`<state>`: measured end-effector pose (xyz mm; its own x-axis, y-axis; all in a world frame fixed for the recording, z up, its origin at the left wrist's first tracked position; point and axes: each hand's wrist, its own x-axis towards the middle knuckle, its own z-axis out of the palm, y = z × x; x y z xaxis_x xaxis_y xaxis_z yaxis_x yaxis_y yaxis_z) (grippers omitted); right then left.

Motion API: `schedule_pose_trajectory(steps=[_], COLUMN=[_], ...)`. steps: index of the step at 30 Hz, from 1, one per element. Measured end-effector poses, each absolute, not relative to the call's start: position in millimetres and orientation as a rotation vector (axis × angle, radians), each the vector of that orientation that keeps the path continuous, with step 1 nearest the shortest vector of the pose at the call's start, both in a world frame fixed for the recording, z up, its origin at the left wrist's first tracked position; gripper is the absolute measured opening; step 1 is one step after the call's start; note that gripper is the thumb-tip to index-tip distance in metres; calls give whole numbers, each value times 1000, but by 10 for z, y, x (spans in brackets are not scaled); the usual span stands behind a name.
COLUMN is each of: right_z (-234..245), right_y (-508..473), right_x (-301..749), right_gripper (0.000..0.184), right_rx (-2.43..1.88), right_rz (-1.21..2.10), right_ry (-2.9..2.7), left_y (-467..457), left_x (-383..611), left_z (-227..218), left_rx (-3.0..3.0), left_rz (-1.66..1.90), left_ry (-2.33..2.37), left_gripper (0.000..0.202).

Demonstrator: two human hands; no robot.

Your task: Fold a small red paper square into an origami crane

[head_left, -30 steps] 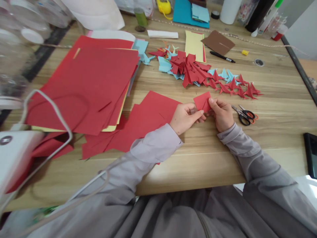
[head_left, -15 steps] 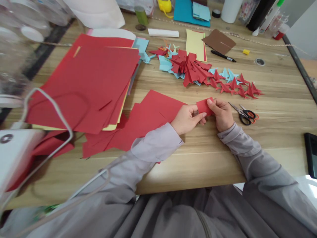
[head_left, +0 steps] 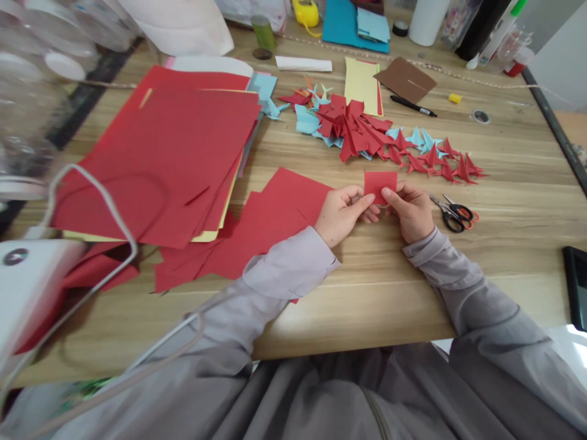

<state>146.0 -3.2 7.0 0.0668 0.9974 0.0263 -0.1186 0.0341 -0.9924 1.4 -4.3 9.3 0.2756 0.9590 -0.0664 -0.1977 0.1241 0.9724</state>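
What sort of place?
Probably a paper-craft workspace; home or workshop, I can't tell. Signs: stacked large red paper sheets, small folded red and light-blue paper figures, and a small red paper square being held.

Plain red is seen on the paper square (head_left: 380, 181) and on the large sheets (head_left: 165, 153), under which a yellow sheet (head_left: 207, 236) is shown. The folded papers (head_left: 351, 125) are coloured mostly red, mixed with light blue. The table (head_left: 513, 244) is patterned with brown wood grain. The scissor handles (head_left: 454, 209) are coloured black and orange; the sleeves (head_left: 288, 269) are coloured grey.
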Motion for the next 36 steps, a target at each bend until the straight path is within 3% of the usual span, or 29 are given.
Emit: schedule_pose_trajectory(steps=[11,24,36], right_z=[63,153,77], right_y=[-37,-72,-41], right_x=[1474,1465,1488], right_gripper=[46,35,48], right_rx=[-1167,-1126,-1167], right_rz=[1222,1290,1225], right_ry=[-1129,-1266,-1175], left_y=[-34,-54,-44], left_x=[13,16,4], left_z=[102,122,110], left_rx=[1147,1137,1114], left_rz=[1001,920,980], left_ry=[957,926,912], left_gripper=[20,10,24])
